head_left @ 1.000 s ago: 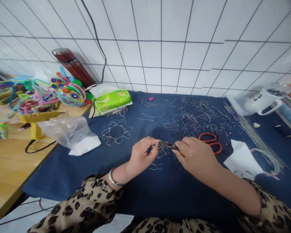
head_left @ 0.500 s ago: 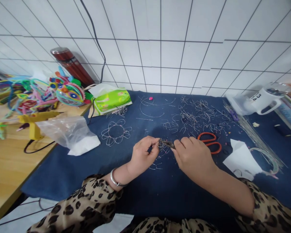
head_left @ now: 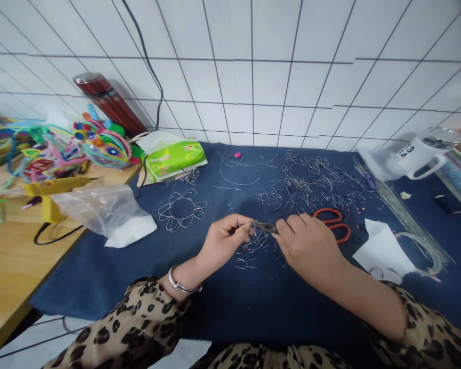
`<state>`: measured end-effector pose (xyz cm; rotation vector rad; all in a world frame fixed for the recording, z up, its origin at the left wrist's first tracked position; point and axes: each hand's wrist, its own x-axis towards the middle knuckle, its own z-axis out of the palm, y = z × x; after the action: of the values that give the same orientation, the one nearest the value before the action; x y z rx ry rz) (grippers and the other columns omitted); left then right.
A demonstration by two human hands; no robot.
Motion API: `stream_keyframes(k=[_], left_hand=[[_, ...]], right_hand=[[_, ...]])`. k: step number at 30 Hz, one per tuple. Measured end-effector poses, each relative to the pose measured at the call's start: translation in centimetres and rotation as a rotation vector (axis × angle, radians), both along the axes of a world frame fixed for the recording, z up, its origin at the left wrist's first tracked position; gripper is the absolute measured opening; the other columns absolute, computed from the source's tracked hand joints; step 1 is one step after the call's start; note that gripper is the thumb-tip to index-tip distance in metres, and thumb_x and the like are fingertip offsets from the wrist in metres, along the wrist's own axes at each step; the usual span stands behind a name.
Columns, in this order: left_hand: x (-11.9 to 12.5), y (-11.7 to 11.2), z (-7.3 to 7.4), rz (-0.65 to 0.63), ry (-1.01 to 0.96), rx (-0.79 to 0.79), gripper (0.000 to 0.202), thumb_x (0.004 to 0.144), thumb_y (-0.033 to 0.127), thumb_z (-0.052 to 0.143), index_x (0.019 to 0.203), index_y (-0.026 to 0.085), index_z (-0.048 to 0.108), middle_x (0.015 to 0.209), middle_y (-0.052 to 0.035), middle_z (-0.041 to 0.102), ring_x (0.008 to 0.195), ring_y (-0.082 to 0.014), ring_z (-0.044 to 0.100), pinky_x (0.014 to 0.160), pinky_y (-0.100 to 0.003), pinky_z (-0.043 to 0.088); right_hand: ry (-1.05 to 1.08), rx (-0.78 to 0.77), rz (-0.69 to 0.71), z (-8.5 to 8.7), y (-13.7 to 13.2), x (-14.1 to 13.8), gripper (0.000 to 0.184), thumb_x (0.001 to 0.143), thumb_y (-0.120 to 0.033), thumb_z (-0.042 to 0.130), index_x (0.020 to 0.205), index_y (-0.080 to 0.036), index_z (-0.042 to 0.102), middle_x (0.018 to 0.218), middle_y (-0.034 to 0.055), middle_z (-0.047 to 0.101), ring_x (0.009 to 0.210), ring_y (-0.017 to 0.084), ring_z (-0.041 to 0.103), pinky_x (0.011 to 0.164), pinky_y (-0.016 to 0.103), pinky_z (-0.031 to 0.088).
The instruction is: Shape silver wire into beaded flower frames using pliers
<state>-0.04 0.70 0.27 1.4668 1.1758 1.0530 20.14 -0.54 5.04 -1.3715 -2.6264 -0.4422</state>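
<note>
My right hand (head_left: 309, 243) is wrapped round a pair of pliers (head_left: 267, 226), its handles mostly hidden in the palm. The jaws point left and meet the fingertips of my left hand (head_left: 228, 238). Those fingers pinch a thin wire (head_left: 251, 223), mostly hidden at the tips. Below the jaws, a tangle of bent wire pieces (head_left: 256, 241) lies on the dark blue cloth (head_left: 230, 302). A flower-shaped wire ring (head_left: 182, 210) with looped petals rests left of my hands. Orange-handled scissors (head_left: 341, 233) lie just beyond my right hand.
Bent wire scraps (head_left: 303, 179) spread across the back of the cloth. Straight wires (head_left: 403, 210) and white paper (head_left: 384, 248) lie right, near a white mug (head_left: 422, 156). At left are a green tissue pack (head_left: 174, 158), a plastic bag (head_left: 100, 205), a yellow glue gun (head_left: 51, 197) and a red thermos (head_left: 109, 105).
The left fingers have closed more tightly together at the plier tips, and the small wire loop visible there before is now mostly hidden. The right hand still grips the pliers.
</note>
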Motion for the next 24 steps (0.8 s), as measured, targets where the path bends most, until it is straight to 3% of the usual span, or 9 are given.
stream_keyframes(k=[7, 15, 24], left_hand=[[0.6, 0.2, -0.6, 0.012, -0.284, -0.159, 0.015, 0.083, 0.026, 0.059, 0.085, 0.013, 0.065, 0.074, -0.0038, 0.065, 0.062, -0.01, 0.056, 0.064, -0.023, 0.047], [1.4, -0.3, -0.6, 0.125, -0.219, -0.114, 0.016, 0.082, 0.028, 0.059, 0.083, 0.013, 0.065, 0.069, -0.0024, 0.064, 0.064, -0.0113, 0.057, 0.066, -0.023, 0.046], [2.1, -0.6, -0.3, 0.185, -0.287, -0.138, 0.016, 0.084, 0.029, 0.058, 0.083, 0.014, 0.063, 0.074, -0.002, 0.064, 0.066, -0.0103, 0.057, 0.07, -0.023, 0.046]], right_hand=[[-0.035, 0.025, -0.032, 0.1, 0.0, -0.3, 0.012, 0.084, -0.02, 0.047, 0.086, -0.016, 0.058, 0.074, 0.0062, 0.053, 0.071, 0.02, 0.042, 0.064, 0.034, 0.024], [-0.078, 0.147, -0.08, 0.1, -0.6, -1.2, 0.018, 0.085, -0.012, 0.042, 0.091, -0.013, 0.059, 0.07, 0.0056, 0.051, 0.067, 0.019, 0.041, 0.059, 0.034, 0.022], [-0.08, 0.181, -0.088, -0.3, -0.6, -1.7, 0.02, 0.084, -0.011, 0.042, 0.093, -0.012, 0.06, 0.069, 0.0059, 0.052, 0.065, 0.019, 0.042, 0.057, 0.033, 0.023]])
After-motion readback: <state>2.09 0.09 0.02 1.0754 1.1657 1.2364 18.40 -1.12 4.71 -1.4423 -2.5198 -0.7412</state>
